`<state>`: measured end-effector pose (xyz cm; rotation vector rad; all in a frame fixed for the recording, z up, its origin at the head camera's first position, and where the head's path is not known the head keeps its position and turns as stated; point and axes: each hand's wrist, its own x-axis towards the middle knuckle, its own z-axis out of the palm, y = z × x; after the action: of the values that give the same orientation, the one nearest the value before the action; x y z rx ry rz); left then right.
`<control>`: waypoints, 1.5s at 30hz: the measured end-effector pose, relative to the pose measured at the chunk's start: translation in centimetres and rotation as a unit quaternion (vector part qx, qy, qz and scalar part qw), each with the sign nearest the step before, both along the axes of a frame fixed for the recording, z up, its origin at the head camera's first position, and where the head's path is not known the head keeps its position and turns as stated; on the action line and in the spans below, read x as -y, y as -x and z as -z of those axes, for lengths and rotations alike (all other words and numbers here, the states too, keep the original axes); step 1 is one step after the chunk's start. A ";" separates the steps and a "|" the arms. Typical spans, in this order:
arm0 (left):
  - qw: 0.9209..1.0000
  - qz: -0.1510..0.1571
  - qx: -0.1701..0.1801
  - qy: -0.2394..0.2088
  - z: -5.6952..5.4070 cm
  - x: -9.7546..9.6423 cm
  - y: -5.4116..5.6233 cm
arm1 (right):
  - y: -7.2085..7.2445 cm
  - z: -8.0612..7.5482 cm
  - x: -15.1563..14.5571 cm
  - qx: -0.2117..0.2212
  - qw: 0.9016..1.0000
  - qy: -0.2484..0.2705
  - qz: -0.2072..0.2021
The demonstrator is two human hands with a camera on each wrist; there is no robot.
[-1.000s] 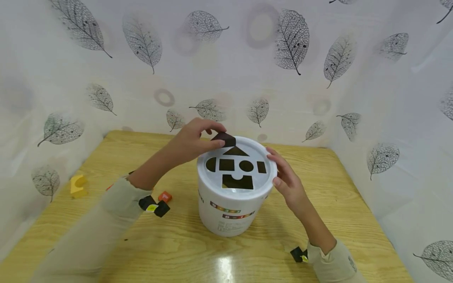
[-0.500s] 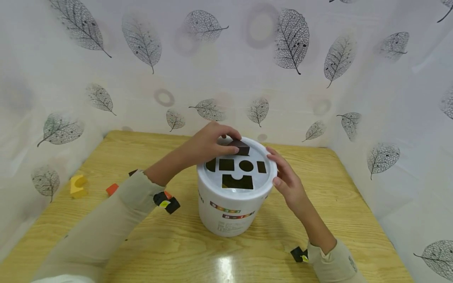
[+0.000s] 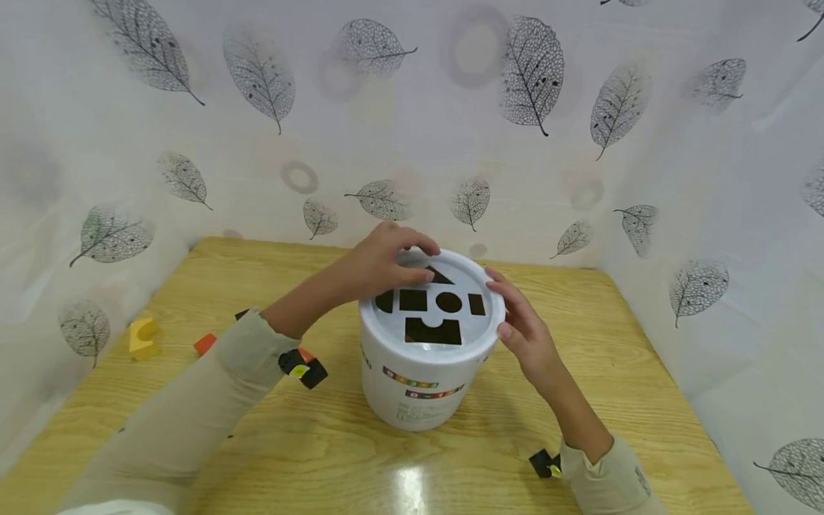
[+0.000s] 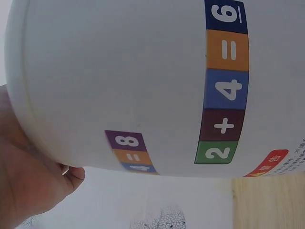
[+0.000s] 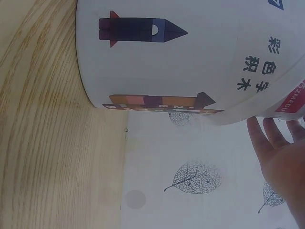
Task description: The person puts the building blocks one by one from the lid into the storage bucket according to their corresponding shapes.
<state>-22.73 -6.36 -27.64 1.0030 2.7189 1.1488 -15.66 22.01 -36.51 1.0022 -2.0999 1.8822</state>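
A white bucket (image 3: 412,390) with a lid (image 3: 473,336) stands upright in the middle of the table. Dark cut-out holes of several shapes show in the lid. My left hand (image 3: 386,263) hovers at the lid's far left, thumb beside the triangular hole (image 3: 440,275) and fingers loosely bent with nothing between them. On the opposite side, my right hand (image 3: 529,342) rests its fingers and thumb against the rim. Fairly straight fingers (image 5: 259,138) touch the lid's edge in the right wrist view. The bucket's wall (image 4: 119,86) fills most of the left wrist view.
Left on the wooden table (image 3: 290,443) lie a yellow block (image 3: 143,339) with a curved notch and a red block (image 3: 204,344). A dark block (image 3: 241,313) and an orange block (image 3: 305,354) are partly hidden by the left arm. A leaf-patterned curtain (image 3: 412,136) surrounds the table.
The left hand carried a dark triangular block rightward to the triangular hole. That block has left the fingers and is out of sight; the hole shows dark. The right hand stayed put.
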 end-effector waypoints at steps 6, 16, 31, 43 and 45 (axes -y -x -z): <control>0.999 0.013 -0.028 -0.041 0.2 1.6 0.1 | 0.1 0.0 0.0 -0.005 1.000 0.003 -0.001; 0.997 -0.074 -0.018 -0.029 1.1 7.2 -0.9 | 0.1 -0.3 0.0 -0.010 1.000 0.010 -0.004; 0.992 -0.129 0.002 -0.015 5.0 13.7 -2.2 | 0.1 0.0 0.0 -0.005 1.000 0.010 0.000; 0.990 -0.122 0.070 0.031 9.9 17.9 -3.1 | 0.0 -0.1 0.2 -0.008 1.000 0.007 0.001; 0.988 -0.124 0.077 0.038 10.5 18.5 -3.2 | 0.0 -0.1 0.2 -0.009 1.000 0.007 0.002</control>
<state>-19.50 -24.84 -38.16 0.5517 2.7937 1.0912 -15.65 21.79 -36.37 1.0078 -2.0741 1.8775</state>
